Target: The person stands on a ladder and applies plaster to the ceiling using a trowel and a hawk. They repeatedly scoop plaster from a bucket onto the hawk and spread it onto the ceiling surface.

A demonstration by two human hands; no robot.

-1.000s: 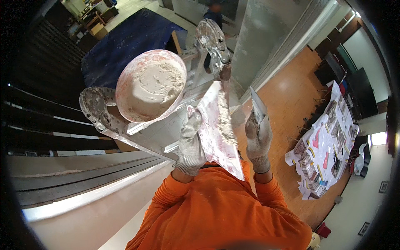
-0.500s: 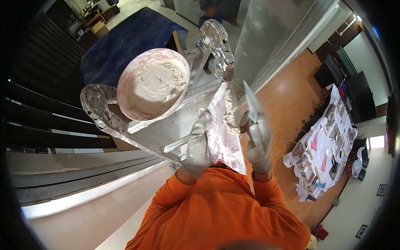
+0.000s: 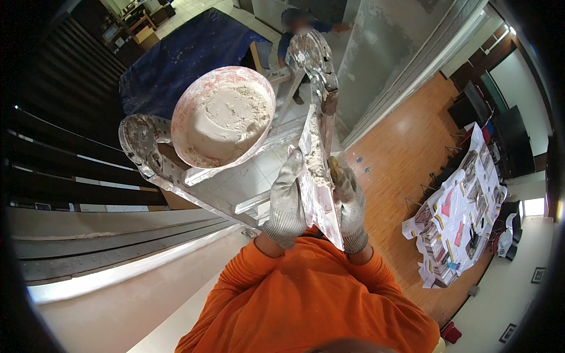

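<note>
My left hand (image 3: 286, 203), in a grey knit glove, is closed on a flat, putty-smeared plate (image 3: 322, 207), held tilted in front of my chest. A ridge of pale, crumbly putty (image 3: 316, 159) clings to its right side. My right hand (image 3: 348, 203), gloved too, is closed against the right side of the plate, gripping a putty knife whose blade I cannot make out now. Left of the plate, a round pink basin (image 3: 187, 106) of whitish putty (image 3: 226, 117) rests on top of a paint-splattered metal ladder (image 3: 141, 147).
A dark blue sheet (image 3: 170, 65) covers something beyond the basin. Another person (image 3: 300, 29) is near the grey wall panel (image 3: 388, 53) at the far side. To the right, a table under plastic sheeting (image 3: 456, 217) stands on the wooden floor (image 3: 382, 165). A ledge (image 3: 118, 247) runs along the left.
My right hand has moved left and down to the plate, and the knife blade no longer shows apart from it. The plate has turned more edge-on. The other person shows more fully.
</note>
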